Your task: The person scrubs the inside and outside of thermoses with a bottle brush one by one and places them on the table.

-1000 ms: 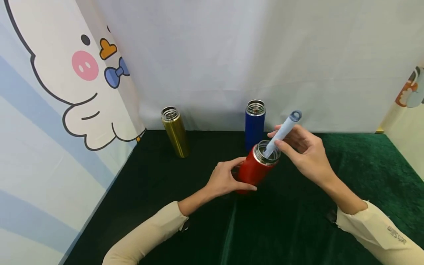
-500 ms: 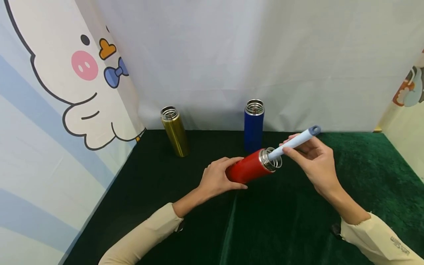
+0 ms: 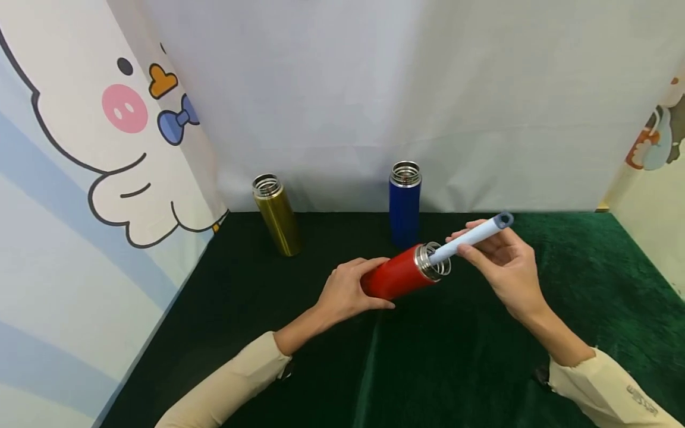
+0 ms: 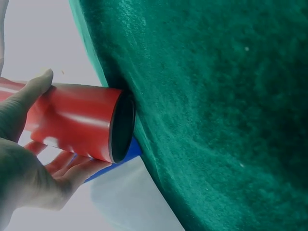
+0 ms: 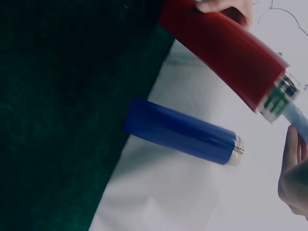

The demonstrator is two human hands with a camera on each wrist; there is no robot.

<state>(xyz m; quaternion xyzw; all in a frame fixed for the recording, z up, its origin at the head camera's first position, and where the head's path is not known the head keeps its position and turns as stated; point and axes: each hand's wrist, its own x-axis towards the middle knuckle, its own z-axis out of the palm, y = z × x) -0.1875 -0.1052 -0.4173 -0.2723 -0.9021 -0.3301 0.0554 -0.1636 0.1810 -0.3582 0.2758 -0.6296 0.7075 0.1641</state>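
In the head view my left hand (image 3: 342,292) grips a red steel bottle (image 3: 397,276) round its lower body. The bottle is uncapped and tilted, its threaded metal mouth toward the right. My right hand (image 3: 505,270) pinches the pale-blue handle of a bottle brush (image 3: 473,236), which has a dark-blue ringed end. The handle enters the bottle's mouth, and its far end is hidden inside. In the left wrist view the red bottle (image 4: 86,118) shows its dark base, with the thumb above and fingers beneath. The right wrist view shows the brush handle (image 5: 296,118) at the mouth.
Behind the red bottle stands an uncapped blue bottle (image 3: 404,208). A gold bottle (image 3: 279,220), also uncapped, stands farther left. Dark green cloth (image 3: 455,368) covers the table, a white curtain (image 3: 332,89) hangs along its back edge, and a cartoon-printed sheet (image 3: 69,196) is at the left.
The red bottle has tipped from nearly upright to a strong rightward slant. The brush handle has leaned over with it, and the right hand has moved right and down.
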